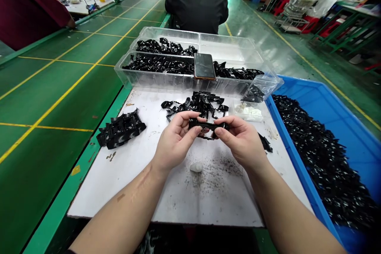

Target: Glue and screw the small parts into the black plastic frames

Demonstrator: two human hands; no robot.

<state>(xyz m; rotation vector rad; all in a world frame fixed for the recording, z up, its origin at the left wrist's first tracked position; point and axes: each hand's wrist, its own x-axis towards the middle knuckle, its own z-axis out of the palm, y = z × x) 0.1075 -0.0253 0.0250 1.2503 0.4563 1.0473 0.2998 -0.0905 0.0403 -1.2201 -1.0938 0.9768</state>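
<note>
Both my hands hold one small black plastic part (208,126) over the white work board (143,174). My left hand (175,139) pinches its left end with thumb and fingers closed. My right hand (242,139) pinches the right end the same way. Just beyond my hands lies a loose heap of black plastic parts (196,105). A neat stack of similar black parts (120,130) sits at the board's left edge.
Clear plastic trays (154,81) with black parts stand at the back, a phone (204,66) lying on them. A blue bin (342,119) full of black parts is on the right. A person in a black jacket (198,2) sits ahead. A small grey lump (196,167) lies near my wrists.
</note>
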